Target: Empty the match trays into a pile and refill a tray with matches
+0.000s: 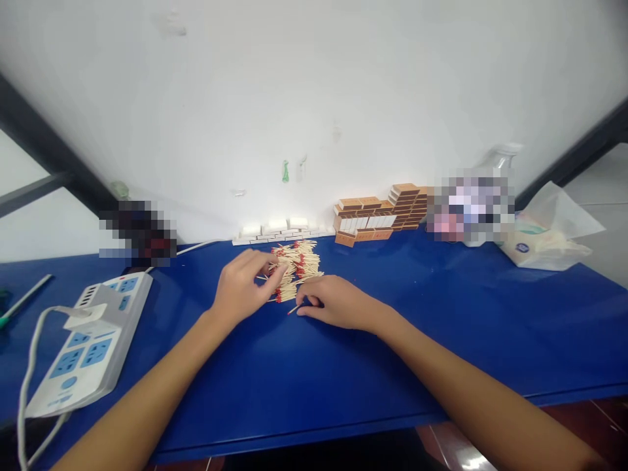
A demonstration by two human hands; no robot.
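Note:
A pile of matchsticks (307,260) with red heads lies on the blue tabletop, near the wall. My left hand (243,284) reaches over the pile's left side, fingers curved and thumb apart from the forefinger; I see nothing gripped in it. At the pile's near right edge, my right hand (338,302) has thumb and fingers curled together. One matchstick (293,310) pokes out at those fingertips, its red head toward the lower left. Parts of the pile are hidden behind both hands.
Behind the matches, white matchbox trays (287,230) line the wall, with stacked brown-sided matchboxes (373,216) to their right. A white power strip (93,343) with a cable stands left. A tissue pack (542,245) sits right, beside blurred items. The blue table (304,392) ends near me.

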